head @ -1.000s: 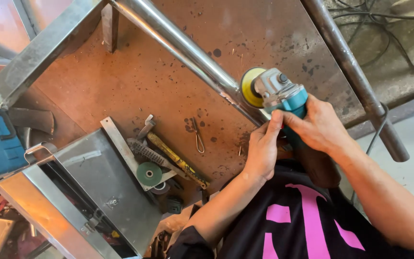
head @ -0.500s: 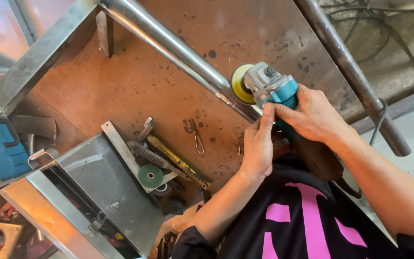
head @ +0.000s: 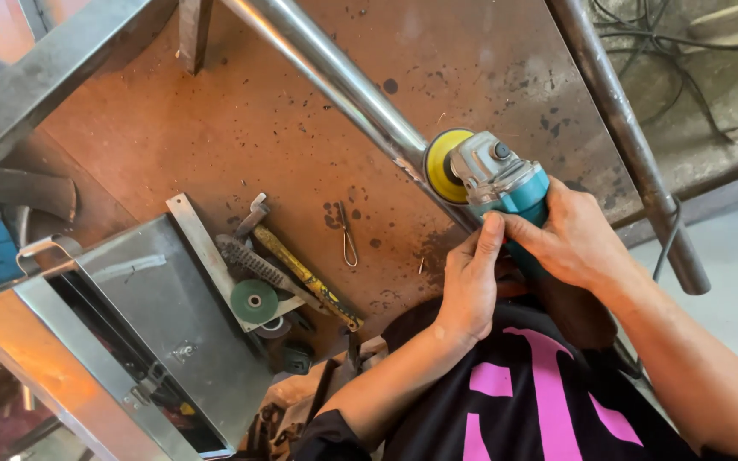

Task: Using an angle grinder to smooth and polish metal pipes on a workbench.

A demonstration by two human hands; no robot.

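Right hand (head: 576, 232) fingers wrap tight around the teal angle grinder (head: 506, 183); left hand (head: 471, 282) fingers press, apparently closed, against its body. Beyond the fingertips, its yellow disc (head: 439, 166) meets the steel tube (head: 343, 85).

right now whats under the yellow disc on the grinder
The yellow disc sits against the shiny steel tube, with the rusty plate below. The contact spot is covered by the disc. Both hands, left hand and right hand, hold the grinder.
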